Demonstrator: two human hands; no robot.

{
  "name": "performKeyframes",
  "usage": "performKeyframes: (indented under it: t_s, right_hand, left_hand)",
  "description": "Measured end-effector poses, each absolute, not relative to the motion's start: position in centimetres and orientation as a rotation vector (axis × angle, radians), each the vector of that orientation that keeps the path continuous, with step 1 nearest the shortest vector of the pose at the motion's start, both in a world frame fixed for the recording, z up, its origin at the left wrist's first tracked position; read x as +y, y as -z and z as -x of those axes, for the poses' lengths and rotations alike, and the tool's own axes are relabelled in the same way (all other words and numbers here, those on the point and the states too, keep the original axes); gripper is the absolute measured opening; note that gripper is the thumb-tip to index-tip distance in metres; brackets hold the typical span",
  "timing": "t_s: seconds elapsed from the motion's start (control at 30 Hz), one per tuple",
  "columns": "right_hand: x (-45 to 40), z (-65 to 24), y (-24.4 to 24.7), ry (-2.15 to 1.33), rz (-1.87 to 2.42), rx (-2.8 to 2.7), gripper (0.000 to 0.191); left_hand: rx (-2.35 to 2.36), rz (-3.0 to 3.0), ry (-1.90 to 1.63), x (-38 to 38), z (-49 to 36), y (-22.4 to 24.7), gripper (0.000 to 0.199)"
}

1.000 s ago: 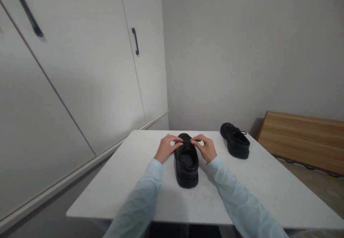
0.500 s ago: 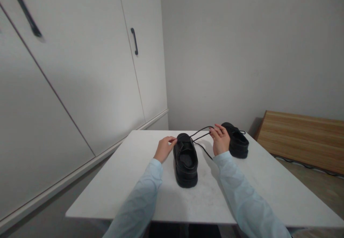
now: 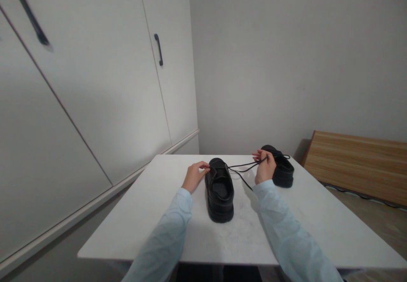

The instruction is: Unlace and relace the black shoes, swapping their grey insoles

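Observation:
A black shoe [image 3: 220, 205] stands on the white table with its toe pointing away from me and its heel toward me. My left hand [image 3: 195, 176] is at its left side, thumb and fingers pinched on the shoe's upper near the eyelets. A black shoelace [image 3: 243, 165] runs from the right side of that shoe to my right hand [image 3: 266, 167], which pinches it above the table. Another length of lace hangs down to the tabletop, passing behind my right wrist. Right behind my right hand stands a second black shoe [image 3: 284, 176] with its lace in place, partly covered by the hand.
The white table [image 3: 152, 231] has its front edge close to me. White cabinet doors [image 3: 111, 104] with dark handles rise on the left, and a grey wall [image 3: 286, 61] is behind. A wood-grain board [image 3: 356, 163] stands on the right, beyond the table's edge.
My right hand has moved a little right with the lace, and the loop between it and the shoe has drawn out flatter and longer. My left hand stays almost where it was.

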State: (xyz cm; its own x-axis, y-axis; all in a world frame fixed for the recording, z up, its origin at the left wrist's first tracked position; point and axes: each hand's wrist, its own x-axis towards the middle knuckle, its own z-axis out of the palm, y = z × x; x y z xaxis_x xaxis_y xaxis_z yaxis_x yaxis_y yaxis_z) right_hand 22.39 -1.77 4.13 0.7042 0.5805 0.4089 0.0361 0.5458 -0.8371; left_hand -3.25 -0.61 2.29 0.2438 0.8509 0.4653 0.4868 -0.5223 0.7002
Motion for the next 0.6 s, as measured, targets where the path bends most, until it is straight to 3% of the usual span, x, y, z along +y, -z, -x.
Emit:
performKeyframes:
  t_s: [0.13,0.33,0.5,0.6]
  right_hand:
    - [-1.4,-22.3,-3.2,-0.403,1.121,-1.019,0.02]
    - [-2.1,-20.5,-2.7,-0.476,1.21,-1.556,0.047]
    - [-3.3,-19.4,-3.7,-0.582,1.172,-1.677,0.028]
    - [-3.6,-19.1,-3.6,-0.635,1.101,-1.781,0.033]
  left_hand:
    - [1.216,-2.109,-1.193,-0.6,3.2,-2.3,0.013]
    - [1.238,-2.072,-1.196,-0.8,3.0,-2.5,0.008]
    - [1.221,-2.001,-1.227,-0.9,2.7,-2.4,0.008]
    - [1.195,-1.956,-1.239,-0.8,2.6,-2.2,0.008]
